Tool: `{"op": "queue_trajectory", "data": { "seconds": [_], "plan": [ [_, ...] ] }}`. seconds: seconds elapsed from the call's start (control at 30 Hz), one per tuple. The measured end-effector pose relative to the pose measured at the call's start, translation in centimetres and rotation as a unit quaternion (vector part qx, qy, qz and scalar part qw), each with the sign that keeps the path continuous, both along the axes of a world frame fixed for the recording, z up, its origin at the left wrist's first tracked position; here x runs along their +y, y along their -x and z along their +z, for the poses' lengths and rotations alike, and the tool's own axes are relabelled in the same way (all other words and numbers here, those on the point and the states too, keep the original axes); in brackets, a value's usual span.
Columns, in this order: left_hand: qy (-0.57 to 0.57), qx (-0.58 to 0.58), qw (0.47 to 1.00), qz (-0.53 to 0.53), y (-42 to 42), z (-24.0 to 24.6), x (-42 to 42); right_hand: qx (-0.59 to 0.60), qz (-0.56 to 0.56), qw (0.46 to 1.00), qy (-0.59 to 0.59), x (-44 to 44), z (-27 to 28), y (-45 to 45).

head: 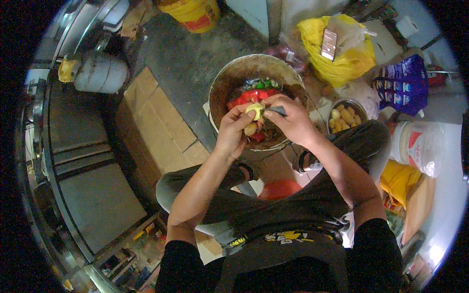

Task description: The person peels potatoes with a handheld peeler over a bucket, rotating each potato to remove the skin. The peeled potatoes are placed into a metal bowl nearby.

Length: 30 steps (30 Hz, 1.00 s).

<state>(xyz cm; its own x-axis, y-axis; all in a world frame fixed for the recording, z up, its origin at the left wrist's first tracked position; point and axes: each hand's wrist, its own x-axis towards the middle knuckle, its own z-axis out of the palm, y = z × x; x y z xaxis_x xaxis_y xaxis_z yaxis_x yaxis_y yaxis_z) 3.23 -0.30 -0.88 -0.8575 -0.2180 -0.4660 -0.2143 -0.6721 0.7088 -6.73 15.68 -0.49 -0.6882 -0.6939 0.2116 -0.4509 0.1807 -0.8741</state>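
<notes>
My left hand (234, 126) grips a pale yellow root piece (253, 111), seemingly ginger or potato, with a browner lobe below it. My right hand (293, 119) closes on a small tool with a dark grey handle (277, 110); its working end meets the root piece and is too small to make out. Both hands are over a large round bucket (285, 67) with a stained inside wall. Red plastic (256, 96), green scraps (262, 84) and dark waste lie inside it. To the right, a metal bowl (353, 102) holds several yellowish, potato-like pieces (346, 116).
A phone (329, 44) lies on a yellow plastic bag (342, 69). Flattened cardboard (161, 117) covers floor at left. A blue patterned bag (403, 86), a large clear plastic jar (421, 146) and a wooden board (419, 208) stand at right. A yellow bucket (194, 13) is at the top.
</notes>
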Motion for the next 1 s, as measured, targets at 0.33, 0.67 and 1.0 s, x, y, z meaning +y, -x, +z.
{"op": "queue_trajectory", "data": {
  "seconds": [0.33,0.67,1.0],
  "plan": [
    [-0.012,0.009,1.000,-0.011,0.3,0.0,-1.0,-0.286,-0.010,0.958,0.003,0.3,-0.2,1.0],
    [0.495,0.061,0.864,-0.070,0.2,-1.5,0.6,0.017,-0.021,0.999,-0.045,-0.2,0.6,-0.5],
    [0.267,-0.060,0.953,-0.127,0.1,0.1,1.0,-0.380,-0.095,0.920,-0.004,0.1,-0.6,0.5]
  ]
}}
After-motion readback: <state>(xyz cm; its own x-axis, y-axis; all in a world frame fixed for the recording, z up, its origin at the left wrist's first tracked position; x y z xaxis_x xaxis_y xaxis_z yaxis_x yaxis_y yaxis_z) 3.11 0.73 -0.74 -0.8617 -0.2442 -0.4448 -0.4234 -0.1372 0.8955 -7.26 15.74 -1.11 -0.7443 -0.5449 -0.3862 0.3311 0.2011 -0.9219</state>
